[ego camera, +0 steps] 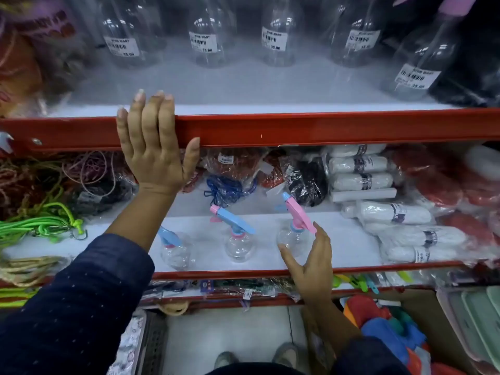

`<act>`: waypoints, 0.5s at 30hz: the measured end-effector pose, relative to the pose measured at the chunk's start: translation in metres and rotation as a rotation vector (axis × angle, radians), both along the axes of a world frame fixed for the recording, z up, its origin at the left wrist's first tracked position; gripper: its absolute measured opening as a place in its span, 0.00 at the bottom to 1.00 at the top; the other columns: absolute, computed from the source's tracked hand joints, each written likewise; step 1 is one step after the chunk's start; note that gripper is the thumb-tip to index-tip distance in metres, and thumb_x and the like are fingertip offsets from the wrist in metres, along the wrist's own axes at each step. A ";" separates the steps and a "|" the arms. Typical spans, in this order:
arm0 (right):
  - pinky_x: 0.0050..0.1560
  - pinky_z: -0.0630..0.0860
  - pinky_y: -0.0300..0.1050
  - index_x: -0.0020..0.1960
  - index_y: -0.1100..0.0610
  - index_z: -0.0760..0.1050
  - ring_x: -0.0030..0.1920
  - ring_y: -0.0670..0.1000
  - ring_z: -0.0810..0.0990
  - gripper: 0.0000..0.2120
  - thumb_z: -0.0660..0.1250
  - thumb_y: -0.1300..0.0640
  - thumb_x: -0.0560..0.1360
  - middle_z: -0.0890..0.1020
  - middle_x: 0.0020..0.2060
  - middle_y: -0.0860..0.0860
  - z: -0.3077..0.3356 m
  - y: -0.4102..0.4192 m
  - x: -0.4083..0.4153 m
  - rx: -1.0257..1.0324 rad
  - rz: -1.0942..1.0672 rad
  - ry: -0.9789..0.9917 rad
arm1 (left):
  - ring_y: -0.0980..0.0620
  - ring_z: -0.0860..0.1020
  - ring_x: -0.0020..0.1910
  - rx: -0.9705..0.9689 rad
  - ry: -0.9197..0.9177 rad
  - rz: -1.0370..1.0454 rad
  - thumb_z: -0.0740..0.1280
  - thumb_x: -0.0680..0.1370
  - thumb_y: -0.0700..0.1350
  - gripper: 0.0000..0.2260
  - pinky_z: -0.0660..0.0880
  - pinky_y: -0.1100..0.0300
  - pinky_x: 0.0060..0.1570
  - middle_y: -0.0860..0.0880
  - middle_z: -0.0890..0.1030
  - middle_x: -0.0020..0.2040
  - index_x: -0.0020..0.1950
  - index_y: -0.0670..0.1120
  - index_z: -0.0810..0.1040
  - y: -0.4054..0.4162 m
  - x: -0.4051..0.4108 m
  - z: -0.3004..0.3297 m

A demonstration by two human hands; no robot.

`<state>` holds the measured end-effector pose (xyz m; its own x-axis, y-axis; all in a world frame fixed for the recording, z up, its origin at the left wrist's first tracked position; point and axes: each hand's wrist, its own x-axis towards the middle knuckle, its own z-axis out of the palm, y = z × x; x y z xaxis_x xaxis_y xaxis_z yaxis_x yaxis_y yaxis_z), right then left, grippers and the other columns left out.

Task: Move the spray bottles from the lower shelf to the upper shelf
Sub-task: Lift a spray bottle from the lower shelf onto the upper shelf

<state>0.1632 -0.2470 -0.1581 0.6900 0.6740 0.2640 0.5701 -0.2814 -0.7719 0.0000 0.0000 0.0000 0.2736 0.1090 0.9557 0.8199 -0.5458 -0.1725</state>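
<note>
Stock on your lower shelf: three clear spray bottles upright, left, middle, right, nozzles aimed up-left. Your left hand lies flat on the upper shelf edge, fingers together. Your right hand cups the right bottle, fingers spread, not clamped.

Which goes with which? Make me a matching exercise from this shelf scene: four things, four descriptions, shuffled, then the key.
Things:
1. left hand
2. right hand
3. middle spray bottle
4. clear bottles

Descriptions:
A. stand on the upper shelf with price labels
B. open, reaching around the bottle with the pink sprayer
C. blue sprayer with pink nozzle, on the lower shelf
D. rests flat on the upper shelf's red edge

Pairs: 1-D, 2-B, 3-C, 4-A
</note>
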 end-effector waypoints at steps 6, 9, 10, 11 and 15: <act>0.50 0.65 0.31 0.64 0.58 0.67 0.57 0.50 0.74 0.30 0.73 0.46 0.69 0.73 0.54 0.47 -0.002 0.013 0.006 -0.029 -0.017 0.064 | 0.44 0.63 0.70 0.051 -0.040 0.045 0.49 0.80 0.56 0.25 0.49 0.53 0.75 0.44 0.69 0.66 0.70 0.41 0.66 0.003 0.003 -0.004; 0.48 0.67 0.34 0.63 0.56 0.68 0.54 0.48 0.74 0.28 0.74 0.47 0.69 0.71 0.52 0.43 -0.001 0.013 0.008 -0.035 -0.023 0.055 | 0.45 0.63 0.70 0.061 -0.029 0.061 0.49 0.80 0.56 0.26 0.49 0.53 0.75 0.44 0.69 0.66 0.71 0.42 0.66 0.005 0.002 -0.003; 0.47 0.68 0.37 0.63 0.55 0.68 0.54 0.47 0.74 0.28 0.74 0.46 0.69 0.71 0.52 0.42 0.000 0.012 0.008 -0.041 -0.028 0.061 | 0.44 0.63 0.70 0.065 -0.028 0.063 0.49 0.80 0.56 0.26 0.49 0.52 0.75 0.44 0.69 0.66 0.71 0.41 0.66 0.005 0.002 -0.003; 0.47 0.68 0.39 0.63 0.54 0.67 0.53 0.47 0.74 0.28 0.74 0.46 0.69 0.71 0.51 0.42 0.002 0.010 0.008 -0.038 -0.031 0.069 | 0.44 0.63 0.70 0.062 -0.030 0.062 0.49 0.80 0.56 0.26 0.50 0.52 0.75 0.44 0.70 0.66 0.71 0.41 0.66 0.004 0.003 -0.003; 0.48 0.70 0.40 0.63 0.54 0.68 0.53 0.44 0.73 0.29 0.74 0.46 0.68 0.74 0.52 0.44 0.021 0.001 0.008 -0.003 -0.035 0.058 | 0.44 0.63 0.70 0.062 -0.027 0.064 0.50 0.80 0.56 0.25 0.50 0.52 0.75 0.44 0.70 0.66 0.71 0.41 0.67 0.003 0.003 -0.001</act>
